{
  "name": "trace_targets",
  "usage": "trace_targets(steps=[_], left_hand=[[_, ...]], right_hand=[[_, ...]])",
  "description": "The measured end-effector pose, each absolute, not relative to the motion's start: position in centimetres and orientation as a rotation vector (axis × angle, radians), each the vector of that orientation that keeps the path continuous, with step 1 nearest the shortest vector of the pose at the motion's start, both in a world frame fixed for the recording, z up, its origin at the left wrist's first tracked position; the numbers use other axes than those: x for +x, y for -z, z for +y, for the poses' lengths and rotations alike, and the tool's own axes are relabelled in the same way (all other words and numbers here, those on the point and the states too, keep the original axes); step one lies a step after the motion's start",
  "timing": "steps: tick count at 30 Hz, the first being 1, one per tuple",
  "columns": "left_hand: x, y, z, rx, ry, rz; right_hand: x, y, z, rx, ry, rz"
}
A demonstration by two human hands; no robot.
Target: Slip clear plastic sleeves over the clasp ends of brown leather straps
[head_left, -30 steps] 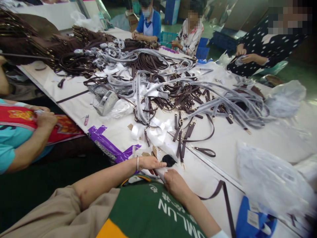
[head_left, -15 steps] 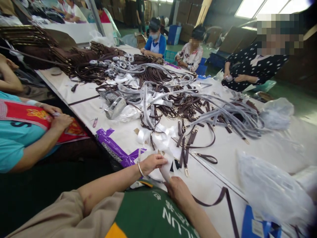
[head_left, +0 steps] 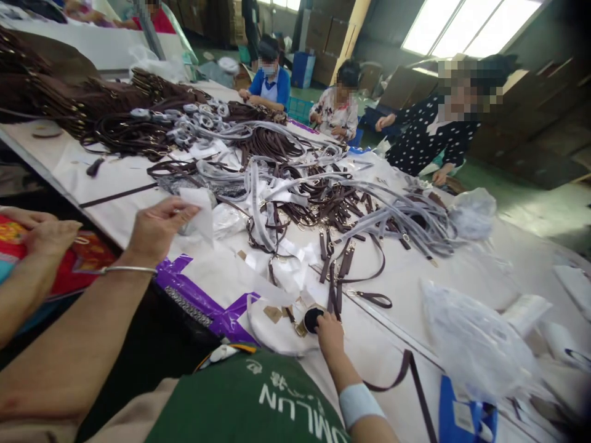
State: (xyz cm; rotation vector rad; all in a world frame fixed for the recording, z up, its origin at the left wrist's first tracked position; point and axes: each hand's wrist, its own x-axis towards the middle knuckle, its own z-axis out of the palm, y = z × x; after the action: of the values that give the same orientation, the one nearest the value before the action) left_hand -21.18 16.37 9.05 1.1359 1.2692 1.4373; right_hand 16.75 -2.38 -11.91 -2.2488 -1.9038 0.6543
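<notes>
My left hand [head_left: 157,227], with a bangle on the wrist, is raised over the table's left part and pinches a thin white sheet [head_left: 199,212]. Close to my body, my right hand [head_left: 329,332] has its fingers on a round black item [head_left: 313,320]. Beside that item, a brown strap piece with a metal clasp [head_left: 295,321] and a small tan tag [head_left: 272,314] lie on white wrapping [head_left: 268,335]. Brown straps with metal hooks [head_left: 341,271] lie just beyond my right hand.
Grey-wrapped straps [head_left: 397,209] and brown straps are heaped mid-table. Purple tape [head_left: 198,295] covers the near edge. Clear plastic bags [head_left: 475,338] and a blue packet [head_left: 462,412] sit right. A neighbour's hands [head_left: 50,237] are at left; several people sit or stand beyond the table.
My left hand has moved left and up with the white sheet, away from my right hand. My right hand has shifted onto the black item. The view has turned somewhat.
</notes>
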Motion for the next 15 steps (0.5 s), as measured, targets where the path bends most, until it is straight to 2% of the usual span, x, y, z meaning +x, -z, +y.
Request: trace_targets(steps=[4,8,11,15], left_hand=[[-17.5,-4.2,16.2,1.122,-1.01,1.343],[-15.7,-0.1,18.9,0.733,-1.038,1.146],[-15.6,-0.9,22.1,0.567,-1.151,1.108],[-16.7,-6.4,25.5,0.629,-1.22,0.989]], right_hand=[[18.0,12.7,-1.3,-2.186,-0.798,-1.811],[22.4,12.8,1.0,-2.225,-0.779,-1.567],[24.4,13.4,2.9,-2.254,-0.76,-1.397],[24.4,13.5,4.1,-2.136,-0.841,-1.242]])
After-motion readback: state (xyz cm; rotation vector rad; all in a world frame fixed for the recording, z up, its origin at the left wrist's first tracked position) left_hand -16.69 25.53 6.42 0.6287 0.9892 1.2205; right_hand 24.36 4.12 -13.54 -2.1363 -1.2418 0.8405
